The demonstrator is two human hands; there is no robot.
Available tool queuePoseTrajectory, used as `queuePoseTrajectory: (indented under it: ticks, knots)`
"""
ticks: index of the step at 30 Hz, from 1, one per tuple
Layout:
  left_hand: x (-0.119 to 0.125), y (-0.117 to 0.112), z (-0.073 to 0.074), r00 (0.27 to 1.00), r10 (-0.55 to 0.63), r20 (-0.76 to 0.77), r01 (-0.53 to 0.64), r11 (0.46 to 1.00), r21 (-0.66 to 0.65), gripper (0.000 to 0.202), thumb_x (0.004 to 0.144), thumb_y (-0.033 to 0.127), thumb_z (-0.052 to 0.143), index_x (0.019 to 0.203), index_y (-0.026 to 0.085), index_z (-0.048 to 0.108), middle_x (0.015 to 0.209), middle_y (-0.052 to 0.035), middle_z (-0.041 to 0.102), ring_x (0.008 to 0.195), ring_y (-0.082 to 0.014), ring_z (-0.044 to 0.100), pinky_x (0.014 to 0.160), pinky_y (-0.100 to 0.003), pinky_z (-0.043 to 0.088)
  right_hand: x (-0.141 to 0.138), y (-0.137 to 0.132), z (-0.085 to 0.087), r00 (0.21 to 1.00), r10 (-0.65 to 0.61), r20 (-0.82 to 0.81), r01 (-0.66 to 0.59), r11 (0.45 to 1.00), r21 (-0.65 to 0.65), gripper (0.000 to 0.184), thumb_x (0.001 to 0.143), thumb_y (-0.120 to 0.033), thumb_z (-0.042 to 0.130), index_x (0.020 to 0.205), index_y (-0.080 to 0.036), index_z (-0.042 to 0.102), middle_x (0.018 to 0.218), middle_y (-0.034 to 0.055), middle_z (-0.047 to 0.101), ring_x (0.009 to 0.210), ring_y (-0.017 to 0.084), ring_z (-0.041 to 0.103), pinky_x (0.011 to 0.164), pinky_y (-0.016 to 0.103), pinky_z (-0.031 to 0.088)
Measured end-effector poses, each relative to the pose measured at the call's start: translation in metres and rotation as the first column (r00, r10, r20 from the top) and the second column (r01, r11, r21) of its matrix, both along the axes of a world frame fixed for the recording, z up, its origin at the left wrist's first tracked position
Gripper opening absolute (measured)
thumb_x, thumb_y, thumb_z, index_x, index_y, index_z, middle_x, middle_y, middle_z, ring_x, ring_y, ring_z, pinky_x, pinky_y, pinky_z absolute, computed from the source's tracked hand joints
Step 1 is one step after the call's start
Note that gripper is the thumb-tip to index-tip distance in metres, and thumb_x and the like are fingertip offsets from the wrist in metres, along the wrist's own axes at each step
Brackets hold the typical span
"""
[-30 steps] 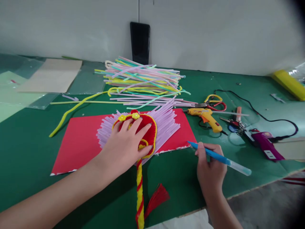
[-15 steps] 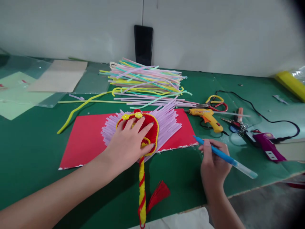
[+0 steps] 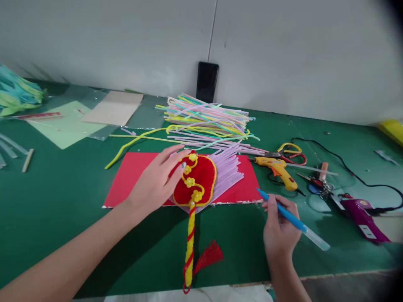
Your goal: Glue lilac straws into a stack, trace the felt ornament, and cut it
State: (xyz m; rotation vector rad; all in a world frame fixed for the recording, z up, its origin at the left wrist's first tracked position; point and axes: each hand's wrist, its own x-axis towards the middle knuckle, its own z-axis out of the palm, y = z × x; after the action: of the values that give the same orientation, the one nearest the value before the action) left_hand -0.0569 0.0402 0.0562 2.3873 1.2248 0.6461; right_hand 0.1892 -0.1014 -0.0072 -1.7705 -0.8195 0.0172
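Note:
A small hand fan (image 3: 206, 174) of red felt, edged in yellow with yellow flowers, lies over a bundle of lilac pipe cleaners (image 3: 228, 167) on a red sheet (image 3: 252, 184). My left hand (image 3: 153, 178) rests over the fan's left side, fingers stretched out, hiding that edge and the pipe cleaners beneath. The fan's yellow handle (image 3: 190, 243), wound with red, points toward me, a red tassel (image 3: 210, 256) beside it. In my closed right hand (image 3: 281, 226) is a blue pen (image 3: 291, 216), its tip near the sheet's right corner.
Behind the sheet lies a pile of coloured pipe cleaners (image 3: 208, 119), with a phone (image 3: 208, 82) leaning on the wall. To the right are pliers (image 3: 291, 153), a yellow glue gun (image 3: 277, 167), keys (image 3: 319, 184) and a purple corded tool (image 3: 362, 218). Paper sheets (image 3: 113, 107) lie at left.
My left hand has slid from the fan's middle to its left side, uncovering the yellow flowers. The camera view has shifted left and up; the right hand still holds the pen.

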Motion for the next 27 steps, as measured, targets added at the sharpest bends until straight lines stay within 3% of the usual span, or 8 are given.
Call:
queuePoseTrajectory:
  ticks: [2, 5, 10, 14, 21, 27]
  knots:
    - [-0.009, 0.008, 0.004, 0.998, -0.027, 0.063, 0.030, 0.998, -0.046, 0.037, 0.097, 0.030, 0.032, 0.122, 0.022, 0.057, 0.133, -0.0045, 0.055, 0.124, -0.0175, 0.049, 0.106, -0.034, 0.040, -0.001, 0.000, 0.002, 1.000, 0.004, -0.001, -0.004, 1.000, -0.001, 0.025, 0.085, -0.041, 0.059, 0.088, -0.016, 0.061, 0.076, 0.0016, 0.059, 0.069, 0.016, 0.058, 0.068, 0.033, 0.047]
    - [-0.018, 0.023, 0.003, 0.983, -0.161, 0.092, 0.173, 0.975, -0.138, 0.030, 0.094, 0.032, 0.040, 0.110, 0.024, 0.065, 0.123, -0.0032, 0.062, 0.118, -0.0177, 0.054, 0.104, -0.035, 0.042, -0.002, 0.000, 0.004, 1.000, -0.001, -0.010, 0.001, 1.000, -0.006, 0.028, 0.085, -0.043, 0.059, 0.087, -0.016, 0.061, 0.076, 0.0016, 0.060, 0.069, 0.016, 0.059, 0.068, 0.033, 0.047]
    - [-0.020, 0.041, -0.003, 0.895, -0.445, 0.018, 0.437, 0.871, -0.226, 0.023, 0.088, 0.032, 0.056, 0.107, 0.029, 0.068, 0.127, -0.0006, 0.060, 0.127, -0.0186, 0.046, 0.108, -0.037, 0.035, -0.014, 0.001, 0.012, 1.000, 0.021, 0.020, -0.021, 0.999, 0.026, 0.028, 0.085, -0.042, 0.060, 0.089, -0.015, 0.062, 0.073, 0.0017, 0.060, 0.067, 0.016, 0.061, 0.068, 0.033, 0.049]
    - [-0.014, 0.047, -0.002, 0.801, -0.596, -0.060, 0.567, 0.786, -0.246, 0.024, 0.082, 0.029, 0.065, 0.106, 0.030, 0.069, 0.129, -0.0010, 0.057, 0.127, -0.0201, 0.045, 0.108, -0.036, 0.032, -0.034, 0.005, 0.026, 0.998, 0.068, 0.007, -0.068, 0.996, 0.058, 0.024, 0.085, -0.039, 0.061, 0.088, -0.016, 0.062, 0.070, 0.0008, 0.060, 0.063, 0.015, 0.060, 0.066, 0.032, 0.048]
    - [-0.011, 0.054, -0.009, 0.749, -0.652, -0.117, 0.636, 0.757, -0.149, 0.030, 0.077, 0.021, 0.070, 0.106, 0.026, 0.067, 0.124, -0.0043, 0.055, 0.121, -0.0216, 0.048, 0.102, -0.034, 0.036, -0.065, 0.020, 0.039, 0.955, 0.292, 0.049, -0.290, 0.956, -0.043, 0.016, 0.089, -0.033, 0.058, 0.093, -0.020, 0.065, 0.079, 0.0020, 0.068, 0.073, 0.016, 0.065, 0.067, 0.029, 0.052]
    - [-0.012, 0.056, -0.020, 0.736, -0.671, -0.089, 0.659, 0.740, -0.132, 0.031, 0.075, 0.020, 0.073, 0.106, 0.023, 0.066, 0.126, -0.0078, 0.054, 0.123, -0.0253, 0.046, 0.101, -0.037, 0.036, -0.086, 0.031, 0.024, 0.822, 0.548, 0.152, -0.517, 0.832, -0.202, 0.016, 0.093, -0.027, 0.050, 0.104, -0.024, 0.061, 0.107, 0.0063, 0.070, 0.102, 0.020, 0.066, 0.083, 0.033, 0.055]
